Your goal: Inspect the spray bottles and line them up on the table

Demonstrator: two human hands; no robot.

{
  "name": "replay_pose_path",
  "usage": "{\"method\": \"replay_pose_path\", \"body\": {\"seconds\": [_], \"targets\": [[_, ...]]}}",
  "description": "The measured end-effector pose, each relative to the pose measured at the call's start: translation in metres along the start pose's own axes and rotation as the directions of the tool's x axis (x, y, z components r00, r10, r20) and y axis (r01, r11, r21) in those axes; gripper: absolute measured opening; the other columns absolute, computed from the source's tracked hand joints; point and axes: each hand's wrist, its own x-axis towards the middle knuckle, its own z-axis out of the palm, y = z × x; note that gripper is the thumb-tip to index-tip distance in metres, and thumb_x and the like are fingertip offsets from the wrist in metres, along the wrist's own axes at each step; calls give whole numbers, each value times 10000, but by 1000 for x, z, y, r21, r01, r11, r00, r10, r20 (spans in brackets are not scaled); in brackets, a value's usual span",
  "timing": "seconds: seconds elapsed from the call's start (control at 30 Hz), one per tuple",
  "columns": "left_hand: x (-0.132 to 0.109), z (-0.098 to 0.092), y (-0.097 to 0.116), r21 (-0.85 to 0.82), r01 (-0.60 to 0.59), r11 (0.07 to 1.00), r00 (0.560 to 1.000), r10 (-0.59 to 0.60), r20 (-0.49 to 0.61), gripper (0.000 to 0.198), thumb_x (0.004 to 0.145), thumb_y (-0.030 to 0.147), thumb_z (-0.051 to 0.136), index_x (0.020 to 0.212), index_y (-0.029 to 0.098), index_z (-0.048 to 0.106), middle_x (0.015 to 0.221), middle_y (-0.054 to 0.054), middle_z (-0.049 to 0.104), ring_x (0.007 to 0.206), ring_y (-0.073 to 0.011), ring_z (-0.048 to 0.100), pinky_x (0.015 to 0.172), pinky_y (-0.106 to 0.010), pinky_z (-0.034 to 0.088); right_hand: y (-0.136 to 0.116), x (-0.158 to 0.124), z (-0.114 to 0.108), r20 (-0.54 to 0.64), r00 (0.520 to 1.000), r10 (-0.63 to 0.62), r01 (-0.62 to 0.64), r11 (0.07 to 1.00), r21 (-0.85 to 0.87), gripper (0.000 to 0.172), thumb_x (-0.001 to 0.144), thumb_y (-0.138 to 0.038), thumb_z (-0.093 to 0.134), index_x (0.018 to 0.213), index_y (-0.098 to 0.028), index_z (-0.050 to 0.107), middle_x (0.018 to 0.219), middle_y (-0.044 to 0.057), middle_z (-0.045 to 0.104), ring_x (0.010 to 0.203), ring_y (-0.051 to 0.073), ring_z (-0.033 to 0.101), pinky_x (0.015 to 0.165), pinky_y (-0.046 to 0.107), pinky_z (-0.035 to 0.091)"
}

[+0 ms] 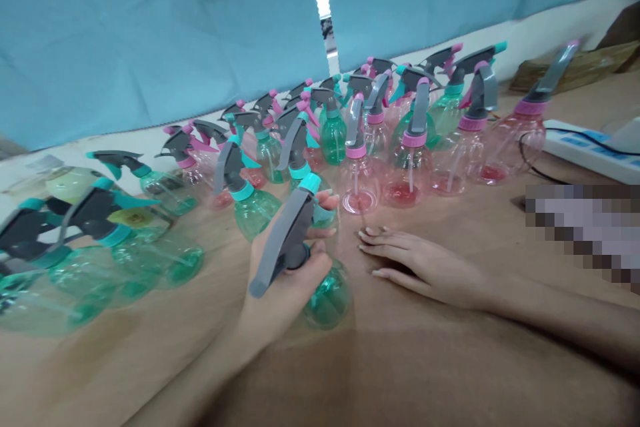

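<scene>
My left hand (287,277) is wrapped round the neck of a green spray bottle (327,300) with a grey and teal trigger head. The bottle is tilted, its base toward the lower right. Flat on the table, to the right of that bottle, lies my right hand (425,263), fingers stretched out and holding nothing. Just beyond the left hand stands another green spray bottle (255,210). A clear pink spray bottle (360,183) is upright past the right fingertips.
Many green and pink spray bottles crowd the back of the brown table (400,367). Several green ones (155,257) stand on the left. A white power strip (595,147) with black cables lies at the right. Blue sheeting (165,33) covers the wall behind.
</scene>
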Motion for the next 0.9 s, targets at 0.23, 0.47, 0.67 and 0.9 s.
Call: {"method": "replay_pose_path", "body": {"seconds": [0.23, 0.47, 0.67, 0.9], "targets": [[1, 2, 2, 5, 43, 999, 998, -42, -47, 425, 644, 124, 530, 1020, 265, 671, 765, 18, 733, 683, -165, 696, 726, -283, 584, 0, 0, 0, -8, 1000, 0, 0, 1000, 1, 466, 968, -389, 480, 1407, -232, 480, 1443, 73, 497, 1354, 250, 424, 1132, 478, 343], [-1, 1, -2, 48, 12, 999, 1000, -11, -26, 278, 697, 180, 499, 921, 242, 651, 809, 8, 705, 680, -161, 651, 700, -279, 536, 0, 0, -1, 13, 1000, 4, -4, 1000, -24, 466, 978, -390, 458, 1402, -200, 482, 1458, 78, 478, 1362, 242, 412, 1140, 467, 334], [-5, -2, -3, -52, 16, 999, 1000, -16, 4, 281, 668, 139, 508, 905, 237, 623, 957, -4, 715, 745, -154, 683, 724, -259, 530, 0, 0, -1, 20, 1000, -1, 2, 999, -44, 460, 984, -395, 443, 1400, -202, 483, 1462, 75, 471, 1363, 240, 411, 1139, 470, 335], [-8, -4, -9, -36, -29, 999, 1000, 29, 4, 223, 709, 143, 514, 865, 236, 643, 826, 18, 701, 629, -142, 616, 631, -257, 490, 1, -1, 1, 25, 1000, -6, 8, 998, -55, 464, 986, -391, 439, 1395, -175, 487, 1450, 87, 487, 1364, 239, 409, 1135, 464, 344]]}}
